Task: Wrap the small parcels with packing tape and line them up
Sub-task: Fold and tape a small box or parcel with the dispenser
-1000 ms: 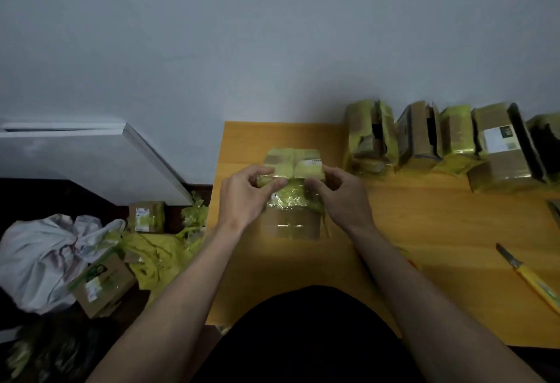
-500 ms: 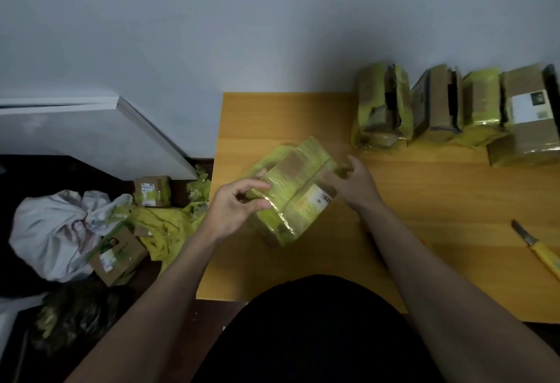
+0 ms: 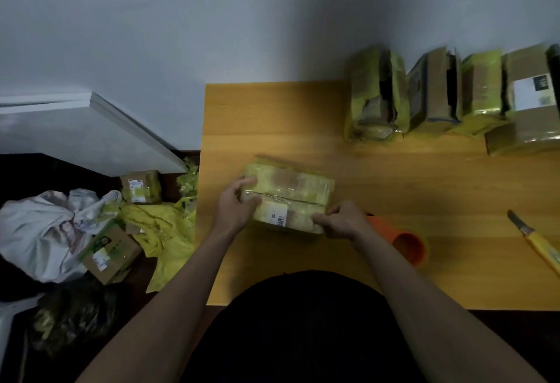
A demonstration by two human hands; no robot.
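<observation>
A cardboard parcel (image 3: 292,193) wrapped in yellow-green tape lies flat on the wooden table (image 3: 272,116), its white barcode label facing me. My left hand (image 3: 235,205) grips its left end, thumb on top. My right hand (image 3: 342,220) pinches its near right corner. A row of several wrapped parcels (image 3: 448,95) stands along the wall at the table's back right. An orange tape roll (image 3: 404,243) lies just right of my right wrist.
A yellow-handled knife (image 3: 536,241) lies near the table's right edge. On the floor to the left sit two small boxes (image 3: 141,185), yellow plastic scraps (image 3: 160,231), a white bag (image 3: 45,228) and a leaning white board (image 3: 91,128).
The parcel was turned from upright, through a tilt, to lying flat crosswise. Both hands shifted to its ends. The view moved down and the tape roll came into sight.
</observation>
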